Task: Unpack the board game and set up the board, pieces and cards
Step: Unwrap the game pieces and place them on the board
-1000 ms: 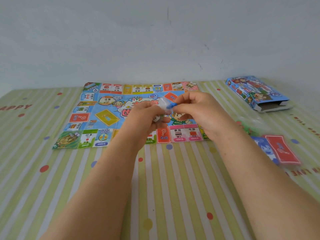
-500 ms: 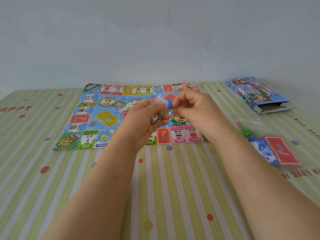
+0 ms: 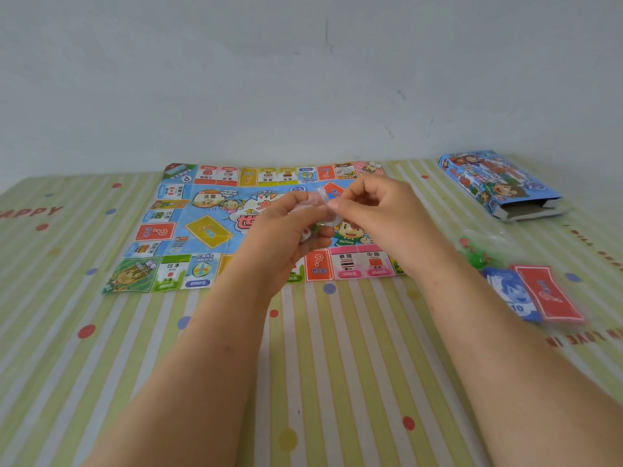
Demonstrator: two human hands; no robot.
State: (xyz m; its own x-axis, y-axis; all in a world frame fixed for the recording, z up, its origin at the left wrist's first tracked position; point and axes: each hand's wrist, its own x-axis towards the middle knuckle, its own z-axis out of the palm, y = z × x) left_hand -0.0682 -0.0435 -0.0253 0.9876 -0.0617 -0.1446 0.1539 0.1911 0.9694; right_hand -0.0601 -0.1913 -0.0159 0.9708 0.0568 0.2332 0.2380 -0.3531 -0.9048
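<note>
**Both hands pinch a small clear bag over the board**

The left hand [image 3: 283, 241] and the right hand [image 3: 377, 214] meet above the middle of the game board [image 3: 209, 230]. The fingers of both are curled and clamped on a small clear bag [image 3: 320, 202]. The bag's upper part is stretched between the two sets of fingertips. Its lower part sags against the left hand, where a white die [image 3: 306, 233] and a green piece [image 3: 316, 227] show through the plastic. The bag is crumpled, so its long axis cannot be told.

The board lies flat on the striped tabletop [image 3: 337, 365], below and beyond the fingers. Its long axis runs left to right, and the print on its near row stands upright toward the person.

Well to the right of the fingers lies a red card stack [image 3: 546, 293], with a blue card stack [image 3: 509, 291] just beside it. Some bagged green pieces [image 3: 478, 256] lie just beyond them. Farther right and beyond, the game box [image 3: 495, 183] lies flat with its open end toward the person.
</note>
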